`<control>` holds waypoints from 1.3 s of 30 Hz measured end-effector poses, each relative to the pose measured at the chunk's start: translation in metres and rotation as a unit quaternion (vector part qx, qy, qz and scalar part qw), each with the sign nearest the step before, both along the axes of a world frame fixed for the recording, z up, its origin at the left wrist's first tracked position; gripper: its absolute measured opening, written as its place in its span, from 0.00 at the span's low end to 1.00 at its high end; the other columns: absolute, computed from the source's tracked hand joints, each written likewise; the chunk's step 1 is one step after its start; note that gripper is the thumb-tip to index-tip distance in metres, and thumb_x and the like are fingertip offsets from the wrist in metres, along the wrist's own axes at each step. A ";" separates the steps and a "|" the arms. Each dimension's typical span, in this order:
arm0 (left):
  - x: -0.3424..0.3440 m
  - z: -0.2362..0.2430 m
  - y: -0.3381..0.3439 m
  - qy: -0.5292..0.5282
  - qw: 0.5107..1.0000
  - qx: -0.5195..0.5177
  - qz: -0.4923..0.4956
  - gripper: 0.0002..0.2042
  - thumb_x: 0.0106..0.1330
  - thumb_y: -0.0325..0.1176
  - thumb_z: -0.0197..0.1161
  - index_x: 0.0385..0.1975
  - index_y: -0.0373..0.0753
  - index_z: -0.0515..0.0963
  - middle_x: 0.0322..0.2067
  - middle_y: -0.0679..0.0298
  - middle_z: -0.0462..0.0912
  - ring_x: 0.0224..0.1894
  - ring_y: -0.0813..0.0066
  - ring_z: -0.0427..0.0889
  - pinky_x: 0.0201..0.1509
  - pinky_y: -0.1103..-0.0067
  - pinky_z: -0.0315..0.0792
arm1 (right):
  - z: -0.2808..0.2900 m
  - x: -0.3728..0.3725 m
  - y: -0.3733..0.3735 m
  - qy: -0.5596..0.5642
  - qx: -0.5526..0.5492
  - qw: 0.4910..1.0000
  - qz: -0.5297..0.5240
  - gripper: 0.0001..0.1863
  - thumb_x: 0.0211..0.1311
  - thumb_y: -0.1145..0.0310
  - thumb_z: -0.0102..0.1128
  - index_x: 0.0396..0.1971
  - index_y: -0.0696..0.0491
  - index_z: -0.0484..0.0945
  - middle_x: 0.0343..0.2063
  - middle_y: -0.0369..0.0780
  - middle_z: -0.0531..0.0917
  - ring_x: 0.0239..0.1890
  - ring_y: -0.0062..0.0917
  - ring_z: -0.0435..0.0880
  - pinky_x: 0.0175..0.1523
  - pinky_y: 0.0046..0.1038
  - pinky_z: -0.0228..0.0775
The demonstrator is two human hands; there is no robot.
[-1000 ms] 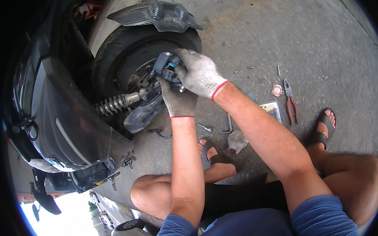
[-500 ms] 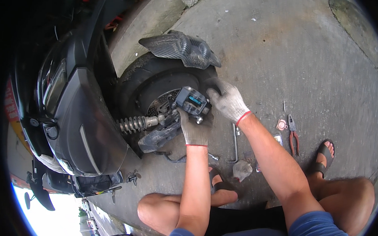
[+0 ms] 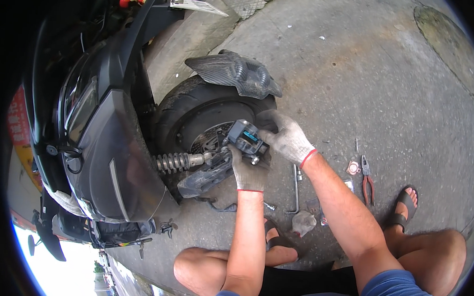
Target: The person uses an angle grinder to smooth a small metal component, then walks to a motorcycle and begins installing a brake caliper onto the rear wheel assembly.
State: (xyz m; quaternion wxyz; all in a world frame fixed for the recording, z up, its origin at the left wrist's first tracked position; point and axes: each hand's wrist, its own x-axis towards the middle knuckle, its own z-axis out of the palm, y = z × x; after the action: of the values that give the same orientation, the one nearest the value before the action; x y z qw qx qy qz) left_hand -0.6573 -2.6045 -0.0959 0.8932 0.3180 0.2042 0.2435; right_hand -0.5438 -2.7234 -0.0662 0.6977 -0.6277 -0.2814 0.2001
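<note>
A dark brake caliper (image 3: 242,136) with a light-blue strip inside its slot is held beside the rear wheel. My left hand (image 3: 249,173), in a grey-white work glove with a red cuff, is closed around it from below. My right hand (image 3: 290,137), gloved the same way, has its fingers curled at the caliper's right edge. Anything between those fingertips is hidden. Behind the caliper are the slotted brake disc (image 3: 205,140) and black tyre (image 3: 178,107) of a scooter. A coil-spring shock absorber (image 3: 178,162) is to the left.
The dark scooter body (image 3: 109,158) fills the left side. A patterned fender (image 3: 235,73) sits over the tyre. On the concrete lie red-handled pliers (image 3: 368,183), an L-shaped wrench (image 3: 296,190), a crumpled pale bundle (image 3: 303,223) and a small round reddish piece (image 3: 353,168).
The view has shifted a little, so the scooter appears lower and further right. My right hand's fingers have come down against the caliper's edge. My left hand keeps its hold.
</note>
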 end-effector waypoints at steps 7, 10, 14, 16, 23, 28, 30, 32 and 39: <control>0.005 -0.001 -0.008 0.017 1.000 0.010 0.013 0.34 0.66 0.64 0.54 0.64 0.46 0.68 0.61 0.64 0.74 0.64 0.63 0.72 0.70 0.62 0.65 | -0.009 -0.004 0.016 -0.154 -0.091 0.982 -0.066 0.23 0.55 0.68 0.64 0.53 0.53 0.75 0.44 0.49 0.83 0.49 0.40 0.84 0.54 0.36 0.76; 0.004 -0.001 -0.006 0.013 0.999 0.045 0.014 0.35 0.66 0.64 0.54 0.66 0.45 0.66 0.63 0.63 0.72 0.66 0.63 0.69 0.72 0.63 0.61 | -0.006 -0.008 0.022 -0.145 -0.121 0.980 -0.054 0.23 0.53 0.67 0.64 0.52 0.51 0.76 0.44 0.49 0.83 0.48 0.44 0.82 0.54 0.40 0.74; 0.003 -0.008 0.004 -0.010 0.999 0.031 0.001 0.35 0.67 0.64 0.53 0.66 0.45 0.67 0.64 0.63 0.72 0.67 0.63 0.69 0.73 0.63 0.61 | -0.002 -0.012 0.028 -0.159 -0.152 0.975 -0.044 0.23 0.53 0.67 0.63 0.52 0.51 0.75 0.44 0.49 0.82 0.50 0.46 0.81 0.54 0.41 0.74; 0.004 -0.009 0.002 -0.003 1.000 0.027 0.004 0.34 0.68 0.63 0.52 0.65 0.45 0.67 0.63 0.63 0.73 0.66 0.63 0.70 0.72 0.63 0.62 | -0.002 -0.010 0.030 -0.152 -0.158 0.975 -0.032 0.25 0.53 0.67 0.64 0.53 0.52 0.75 0.45 0.50 0.82 0.51 0.43 0.81 0.55 0.40 0.74; -0.004 0.000 0.000 0.009 0.999 0.034 0.034 0.31 0.69 0.62 0.52 0.61 0.44 0.70 0.59 0.64 0.76 0.61 0.64 0.75 0.64 0.64 0.72 | -0.027 0.012 0.034 0.190 0.125 0.961 0.156 0.27 0.63 0.60 0.60 0.59 0.59 0.74 0.52 0.45 0.83 0.55 0.31 0.80 0.61 0.31 0.68; -0.006 0.002 0.001 -0.009 1.000 -0.001 0.013 0.29 0.70 0.60 0.53 0.60 0.44 0.71 0.54 0.63 0.80 0.54 0.64 0.81 0.55 0.67 0.79 | -0.044 0.020 0.047 0.275 0.069 0.943 0.176 0.19 0.70 0.66 0.52 0.55 0.58 0.78 0.49 0.41 0.84 0.52 0.24 0.80 0.59 0.29 0.69; -0.008 0.002 0.001 -0.019 1.000 -0.013 0.013 0.28 0.70 0.60 0.52 0.59 0.44 0.72 0.53 0.63 0.80 0.54 0.64 0.81 0.55 0.67 0.78 | -0.042 0.021 0.051 0.295 0.089 0.931 0.194 0.18 0.69 0.67 0.53 0.55 0.58 0.78 0.48 0.41 0.84 0.50 0.24 0.81 0.57 0.28 0.70; -0.008 0.001 0.000 -0.024 0.999 -0.030 -0.013 0.28 0.72 0.59 0.50 0.59 0.43 0.72 0.53 0.63 0.81 0.53 0.65 0.81 0.56 0.66 0.77 | -0.040 0.023 0.055 0.305 0.124 0.920 0.211 0.17 0.67 0.71 0.55 0.53 0.58 0.79 0.46 0.40 0.85 0.47 0.23 0.83 0.53 0.26 0.74; -0.010 0.014 -0.007 -0.019 0.999 0.023 -0.039 0.29 0.71 0.57 0.52 0.61 0.39 0.71 0.55 0.62 0.80 0.57 0.65 0.79 0.62 0.67 0.74 | -0.059 0.023 0.077 0.297 0.150 0.929 0.162 0.11 0.61 0.77 0.58 0.41 0.57 0.85 0.36 0.40 0.87 0.36 0.24 0.84 0.43 0.28 0.76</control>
State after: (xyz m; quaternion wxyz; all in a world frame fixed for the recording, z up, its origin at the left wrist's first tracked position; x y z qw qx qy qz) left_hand -0.6672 -2.6119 -0.0820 0.8983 0.3416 0.1685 0.2190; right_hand -0.5210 -2.6467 -0.1253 0.7932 -0.3737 -0.1865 0.4432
